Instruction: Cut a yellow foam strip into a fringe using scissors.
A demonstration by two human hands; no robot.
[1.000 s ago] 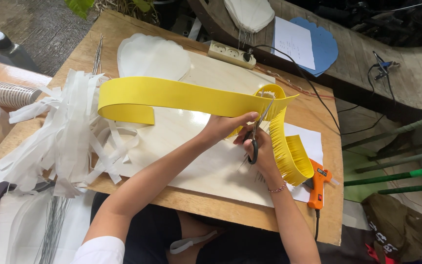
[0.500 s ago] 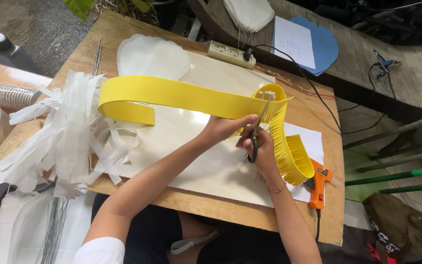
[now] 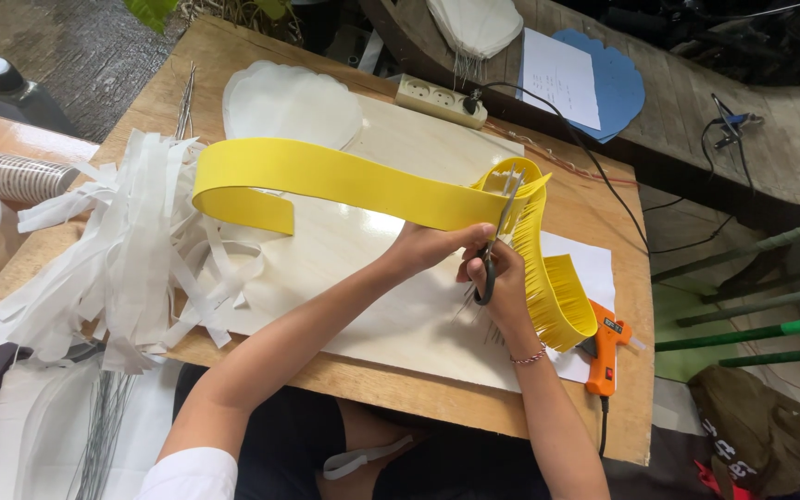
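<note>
Yellow paper strip pinched in left hand; scissors gripped by right hand, blades on fringed edge, above wooden table.

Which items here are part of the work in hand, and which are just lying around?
In use:
left hand holding the yellow strip
right hand working the scissors at the strip's fringed edge

Lying about:
white strips
glue gun
power strip
white sheet
blue card
paper cups
</note>
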